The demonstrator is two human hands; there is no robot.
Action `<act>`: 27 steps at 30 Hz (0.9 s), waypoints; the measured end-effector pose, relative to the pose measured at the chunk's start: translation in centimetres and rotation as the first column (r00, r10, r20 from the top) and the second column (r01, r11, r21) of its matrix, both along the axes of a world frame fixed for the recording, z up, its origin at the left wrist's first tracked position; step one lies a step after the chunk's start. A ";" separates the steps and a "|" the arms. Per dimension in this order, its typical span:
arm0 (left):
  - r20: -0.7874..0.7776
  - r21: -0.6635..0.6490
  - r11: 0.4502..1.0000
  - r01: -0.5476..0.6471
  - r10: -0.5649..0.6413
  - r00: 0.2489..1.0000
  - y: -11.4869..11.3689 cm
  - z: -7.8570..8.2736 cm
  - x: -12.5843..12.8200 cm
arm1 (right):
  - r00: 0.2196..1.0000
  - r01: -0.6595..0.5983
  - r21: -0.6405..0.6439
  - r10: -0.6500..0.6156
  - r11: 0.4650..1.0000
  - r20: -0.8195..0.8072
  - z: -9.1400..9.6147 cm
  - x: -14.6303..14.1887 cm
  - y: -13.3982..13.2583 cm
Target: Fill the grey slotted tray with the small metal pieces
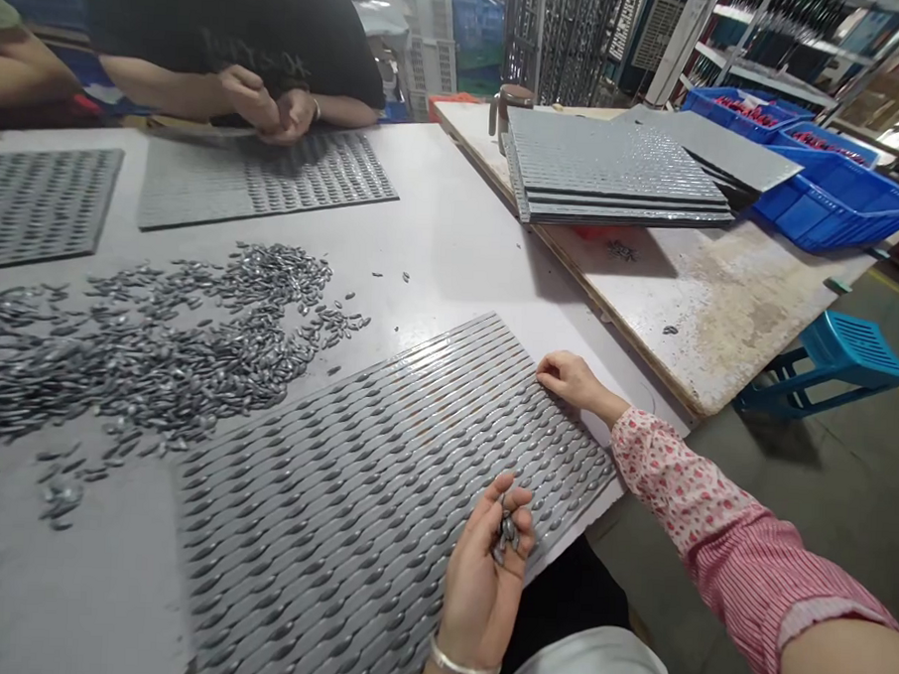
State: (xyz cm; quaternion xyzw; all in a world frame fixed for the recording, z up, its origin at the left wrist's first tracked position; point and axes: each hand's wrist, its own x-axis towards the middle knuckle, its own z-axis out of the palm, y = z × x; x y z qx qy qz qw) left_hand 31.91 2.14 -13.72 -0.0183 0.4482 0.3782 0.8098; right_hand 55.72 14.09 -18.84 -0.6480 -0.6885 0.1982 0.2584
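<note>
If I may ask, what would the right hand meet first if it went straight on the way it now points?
The right hand would most likely meet the grooved board, whose edge lies at its fingertips; whether they touch it is unclear.

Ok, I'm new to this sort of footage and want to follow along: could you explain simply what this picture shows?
There is no machine here: a person works with bare hands, seen from a camera worn on their head, looking forward and down. On the white table lie many loose small grey pieces and a grey ridged board, where similar pieces sit in rows. The left hand cups a few pieces. The right hand is at the board's right-hand edge, fingertips together; I can't tell whether they hold anything. Across the table, another person's hands are over a similar board.
</note>
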 end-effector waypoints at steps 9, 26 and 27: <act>-0.005 0.005 0.999 -0.042 0.042 0.999 0.0 -0.5 -0.1 | 0.998 0.027 -0.052 -0.030 0.998 -0.050 0.5 1.1 -1.0; -0.075 -0.051 0.991 -0.126 0.122 0.990 0.3 -0.7 0.3 | 0.999 -0.032 -0.002 0.032 0.999 -0.040 0.2 1.5 -2.6; -0.072 -0.053 0.990 -0.127 0.123 0.990 0.2 -0.7 0.4 | 0.999 -0.036 -0.003 0.036 0.999 -0.032 0.2 1.5 -2.5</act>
